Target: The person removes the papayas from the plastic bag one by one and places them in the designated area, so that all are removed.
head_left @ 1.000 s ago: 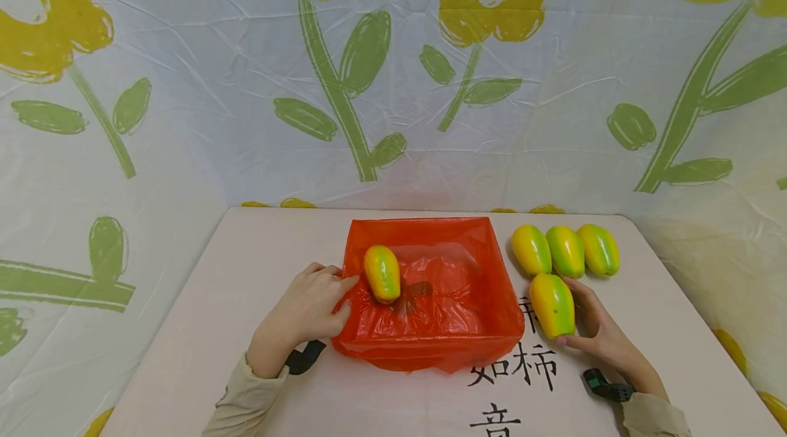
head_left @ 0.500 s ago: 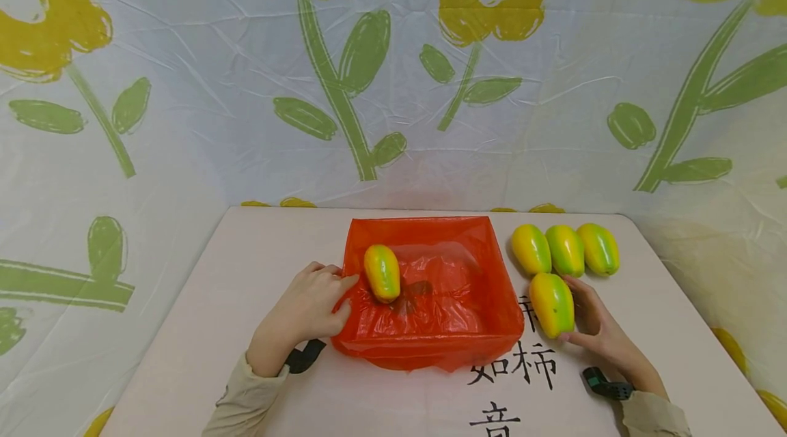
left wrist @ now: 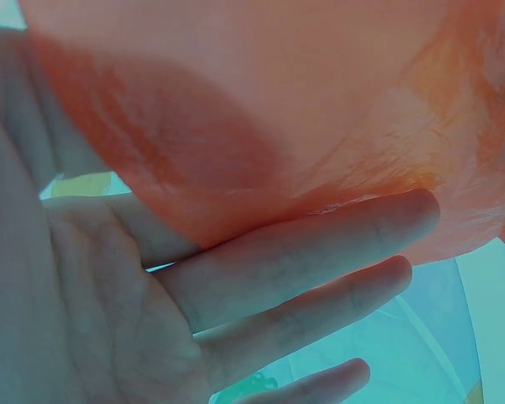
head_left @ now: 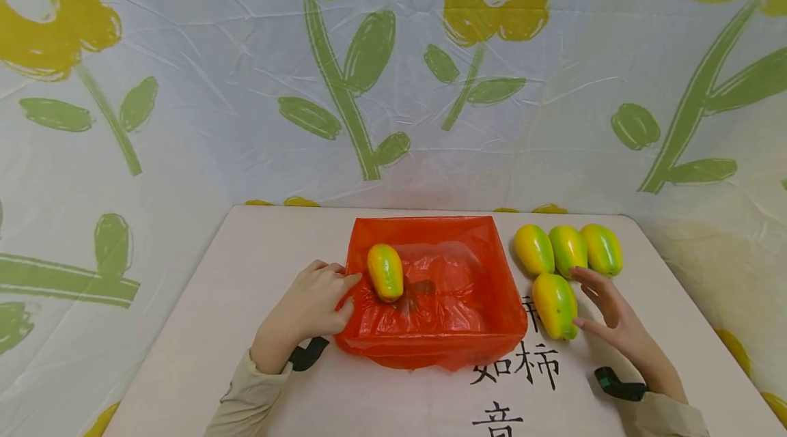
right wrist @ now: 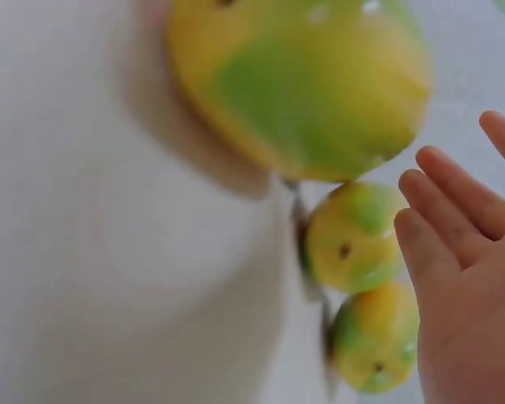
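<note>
My left hand [head_left: 313,304] rests against the left wall of a red plastic bag [head_left: 430,348], which stands spread in a box shape. In the left wrist view its straight fingers [left wrist: 303,261] lie along the red film, and the film hides part of the index finger and thumb. One yellow-green papaya [head_left: 385,273] lies inside the bag at the left. Beside the nearest loose papaya [head_left: 555,307], my right hand [head_left: 621,328] is held with fingers spread and nothing in its grasp. The right wrist view shows that papaya [right wrist: 303,84] large, apart from the fingers [right wrist: 446,206].
A row of three papayas, with a left one [head_left: 533,250], a middle one [head_left: 568,249] and a right one [head_left: 601,249], sits at the table's back right. The pale table [head_left: 203,328] carries black characters [head_left: 535,365]. A flowered cloth [head_left: 418,171] rises behind it.
My right hand has let go of the nearest papaya and drawn slightly right, fingers spreading. The papaya stays in place below the row. The left hand keeps its place at the bag.
</note>
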Motion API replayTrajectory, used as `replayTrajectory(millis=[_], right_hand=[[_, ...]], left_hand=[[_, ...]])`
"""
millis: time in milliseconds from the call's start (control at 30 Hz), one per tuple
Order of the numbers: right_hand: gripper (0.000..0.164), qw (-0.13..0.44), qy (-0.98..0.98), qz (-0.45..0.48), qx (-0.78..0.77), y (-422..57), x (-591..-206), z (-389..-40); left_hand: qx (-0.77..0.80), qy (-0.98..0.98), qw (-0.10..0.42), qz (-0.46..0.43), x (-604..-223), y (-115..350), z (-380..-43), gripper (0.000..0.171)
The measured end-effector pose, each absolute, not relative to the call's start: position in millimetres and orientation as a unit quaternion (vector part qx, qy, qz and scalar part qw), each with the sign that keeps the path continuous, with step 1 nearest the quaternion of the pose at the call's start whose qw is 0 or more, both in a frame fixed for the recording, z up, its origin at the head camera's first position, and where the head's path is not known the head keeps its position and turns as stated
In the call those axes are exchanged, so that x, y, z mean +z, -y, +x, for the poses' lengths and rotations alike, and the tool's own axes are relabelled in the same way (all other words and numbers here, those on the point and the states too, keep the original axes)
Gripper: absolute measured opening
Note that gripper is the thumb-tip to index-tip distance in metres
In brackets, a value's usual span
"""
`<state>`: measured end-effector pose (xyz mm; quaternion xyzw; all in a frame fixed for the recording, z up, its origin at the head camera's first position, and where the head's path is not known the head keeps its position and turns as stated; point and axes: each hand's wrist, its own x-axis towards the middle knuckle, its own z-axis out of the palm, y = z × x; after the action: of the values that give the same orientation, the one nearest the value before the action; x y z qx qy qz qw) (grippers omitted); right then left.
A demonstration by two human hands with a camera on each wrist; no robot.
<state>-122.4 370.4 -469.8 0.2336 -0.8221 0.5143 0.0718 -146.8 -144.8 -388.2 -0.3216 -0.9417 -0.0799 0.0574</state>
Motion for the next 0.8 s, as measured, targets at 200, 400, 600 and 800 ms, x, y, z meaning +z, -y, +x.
replayTrajectory(millis=[200,400,600,800], right_hand=[[0.082,0.099,0.83,0.244,0.491,-362,-449,-131],[0.073,0.108,0.845,0.235,0.468,-348,-428,-139],[0.065,0.101,0.851,0.221,0.465,-331,-407,-146],[0.054,0.094,0.845,0.216,0.48,-310,-384,-156]], left_hand=[[-0.082,0.943,0.054,-0.319,-389,145,-147,0.039],[-0.087,0.943,0.049,-0.318,-390,145,-147,0.04],[-0.085,0.943,0.048,-0.319,-390,144,-147,0.04],[-0.085,0.943,0.052,-0.319,-389,144,-147,0.039]])
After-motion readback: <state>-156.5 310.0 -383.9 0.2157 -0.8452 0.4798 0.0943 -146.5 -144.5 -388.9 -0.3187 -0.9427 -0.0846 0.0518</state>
